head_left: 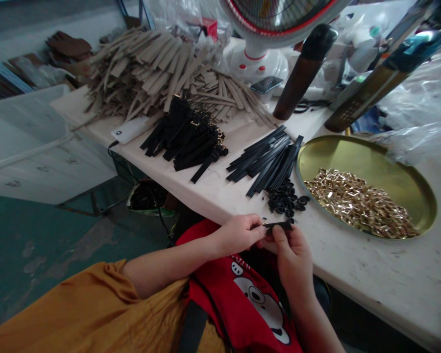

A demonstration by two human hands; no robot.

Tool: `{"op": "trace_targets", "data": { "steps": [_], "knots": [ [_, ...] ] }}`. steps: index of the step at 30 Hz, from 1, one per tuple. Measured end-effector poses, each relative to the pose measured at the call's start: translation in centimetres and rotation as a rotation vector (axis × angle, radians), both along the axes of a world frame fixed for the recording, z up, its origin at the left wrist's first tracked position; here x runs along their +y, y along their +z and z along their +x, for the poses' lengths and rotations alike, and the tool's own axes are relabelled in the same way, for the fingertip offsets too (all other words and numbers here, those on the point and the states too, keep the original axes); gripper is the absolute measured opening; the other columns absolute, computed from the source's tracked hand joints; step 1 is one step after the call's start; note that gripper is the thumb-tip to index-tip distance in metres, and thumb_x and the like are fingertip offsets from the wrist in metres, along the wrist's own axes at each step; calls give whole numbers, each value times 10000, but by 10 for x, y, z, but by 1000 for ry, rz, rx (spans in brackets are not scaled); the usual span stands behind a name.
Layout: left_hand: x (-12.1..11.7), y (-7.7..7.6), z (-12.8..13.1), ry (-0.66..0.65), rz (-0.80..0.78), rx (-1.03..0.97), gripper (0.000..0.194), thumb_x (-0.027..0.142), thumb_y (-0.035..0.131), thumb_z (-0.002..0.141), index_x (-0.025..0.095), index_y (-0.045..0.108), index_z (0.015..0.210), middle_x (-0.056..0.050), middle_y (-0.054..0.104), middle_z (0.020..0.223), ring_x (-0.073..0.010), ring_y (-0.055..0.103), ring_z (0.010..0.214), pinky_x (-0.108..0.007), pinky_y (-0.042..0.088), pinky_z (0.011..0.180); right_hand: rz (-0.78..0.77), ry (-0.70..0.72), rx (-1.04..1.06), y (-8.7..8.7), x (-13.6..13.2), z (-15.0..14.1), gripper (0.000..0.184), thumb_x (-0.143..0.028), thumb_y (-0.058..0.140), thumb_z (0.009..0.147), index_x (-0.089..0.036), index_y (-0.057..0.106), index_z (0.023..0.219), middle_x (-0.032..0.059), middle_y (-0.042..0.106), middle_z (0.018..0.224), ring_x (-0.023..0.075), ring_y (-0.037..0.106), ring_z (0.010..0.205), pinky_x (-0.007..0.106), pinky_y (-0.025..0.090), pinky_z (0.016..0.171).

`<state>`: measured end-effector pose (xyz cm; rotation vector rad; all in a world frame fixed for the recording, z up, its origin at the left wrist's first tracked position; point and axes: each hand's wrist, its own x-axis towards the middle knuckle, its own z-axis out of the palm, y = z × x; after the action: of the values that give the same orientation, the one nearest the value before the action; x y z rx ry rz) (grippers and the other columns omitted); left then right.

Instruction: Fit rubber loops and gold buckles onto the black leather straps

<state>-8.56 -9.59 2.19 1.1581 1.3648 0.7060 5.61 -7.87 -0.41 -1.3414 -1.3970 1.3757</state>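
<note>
My left hand (244, 230) pinches a small gold buckle (264, 224) at one end of a short black strap (279, 226). The strap's other end is gripped by my right hand (292, 242), thumb on top. Both hands are close together at the table's front edge. Just beyond them lie small black loops (284, 197) in a loose heap. Flat black strips (270, 159) are stacked behind those loops. Farther left is a pile of black straps with gold buckles (187, 130). Many gold buckles (360, 201) fill part of a round gold tray (397, 169) at the right.
A large heap of beige strips (143, 68) covers the table's far left. Behind stand a fan (259, 61), a phone (266, 85), a dark brown bottle (303, 73) and another bottle (375, 86). Plastic wrap (419, 108) lies at the right. A white bin (36, 142) is beside the table.
</note>
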Motion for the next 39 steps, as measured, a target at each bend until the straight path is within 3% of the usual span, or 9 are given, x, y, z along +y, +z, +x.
{"op": "trace_targets", "data": {
  "steps": [3, 8, 14, 19, 22, 26, 30, 33, 39],
  "knots": [
    [-1, 0, 1, 15, 68, 81, 185, 282, 406, 802, 154, 490, 697, 17, 540, 618, -76, 450, 527, -178, 340, 488, 220, -3, -155, 1, -1, 3, 175, -359, 606, 737, -200, 579, 804, 23, 595, 776, 174, 534, 738, 302, 412, 689],
    [0, 5, 0, -25, 35, -8, 247, 389, 453, 801, 154, 486, 732, 31, 541, 598, -64, 415, 491, -173, 317, 467, 4, 37, -34, 3, 5, 4, 184, -365, 591, 749, -192, 561, 804, 10, 620, 733, 164, 551, 678, 283, 423, 636],
    [14, -1, -4, -3, 15, -73, 372, 507, 520, 741, 148, 468, 661, 48, 485, 501, -53, 377, 440, -164, 271, 429, 117, 100, -39, 8, 11, 5, 130, -326, 580, 762, -201, 567, 798, -3, 596, 720, 152, 534, 675, 267, 411, 641],
    [24, -2, 0, -11, 12, -135, 437, 432, 569, 728, 162, 470, 1057, 55, 531, 613, -73, 458, 452, -180, 341, 455, 176, 308, -107, 10, 21, 24, 170, -323, 466, 834, -219, 599, 852, 15, 619, 790, 168, 554, 726, 275, 415, 658],
    [26, 3, -1, -126, 64, -24, 315, 372, 500, 784, 181, 545, 1031, 46, 538, 623, -78, 465, 513, -183, 351, 512, 239, 280, -292, 10, 48, 52, 200, -365, 471, 826, -215, 589, 884, 19, 613, 767, 174, 553, 703, 286, 420, 642],
    [27, 5, -3, -13, 72, 77, 271, 393, 443, 807, 157, 576, 823, 38, 505, 590, -94, 465, 568, -190, 356, 554, 518, -40, -790, 8, 106, 96, 229, -377, 479, 806, -189, 604, 836, 52, 595, 790, 184, 537, 693, 297, 394, 623],
    [25, 3, -1, -24, 68, 35, 285, 409, 438, 806, 154, 561, 835, 39, 501, 591, -97, 465, 568, -192, 357, 554, 471, 121, -1241, 4, 146, 113, 234, -365, 470, 807, -197, 632, 832, 71, 598, 841, 198, 548, 699, 299, 353, 583],
    [21, 2, -1, -42, 70, 40, 297, 423, 438, 806, 154, 559, 840, 40, 507, 586, -95, 458, 557, -196, 346, 549, 437, 218, -1328, 2, 155, 110, 210, -349, 482, 800, -195, 620, 840, 72, 600, 833, 205, 563, 733, 292, 350, 592],
    [12, 1, -6, -17, 59, 12, 285, 418, 433, 813, 152, 537, 814, 48, 493, 563, -81, 425, 524, -189, 324, 524, 456, 221, -1532, 9, 152, 108, 214, -291, 426, 830, -183, 610, 847, 104, 601, 857, 209, 581, 696, 291, 334, 556]
  ]
}}
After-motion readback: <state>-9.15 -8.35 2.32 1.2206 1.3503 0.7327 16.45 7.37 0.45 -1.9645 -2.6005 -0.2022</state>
